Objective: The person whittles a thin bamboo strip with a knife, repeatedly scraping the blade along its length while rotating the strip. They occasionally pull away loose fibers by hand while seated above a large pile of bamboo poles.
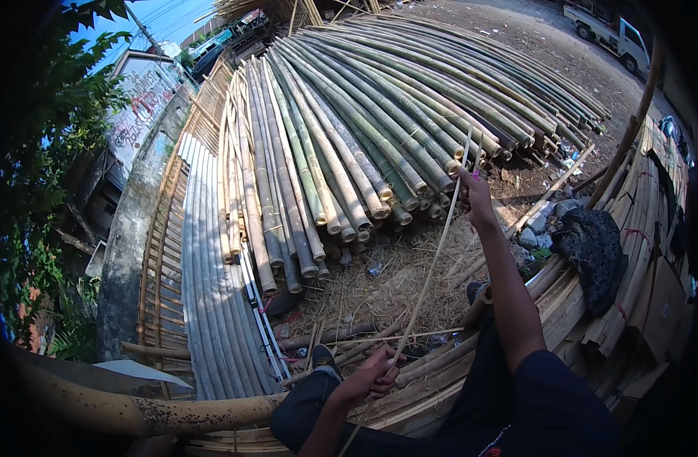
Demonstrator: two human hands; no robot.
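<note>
A long, thin bamboo strip (421,293) runs slantwise up across the view, from below my left hand to beyond my right hand. My left hand (370,375) is closed round its lower part, just over my bent knee. With the arm stretched forward, my right hand (477,199) grips the strip higher up. A small pink-purple thing (476,175) shows at my right fingers; what it is I cannot make out. Behind the right hand lie the cut ends of a big stack of bamboo poles (364,137).
Split bamboo slats (433,377) lie under and beside my legs. A thick bamboo pole (197,411) crosses at lower left. Corrugated sheets (212,305) and a bamboo fence (160,282) stand left. A dark cloth (590,255) drapes over slats at right; a white truck (611,34) is far off.
</note>
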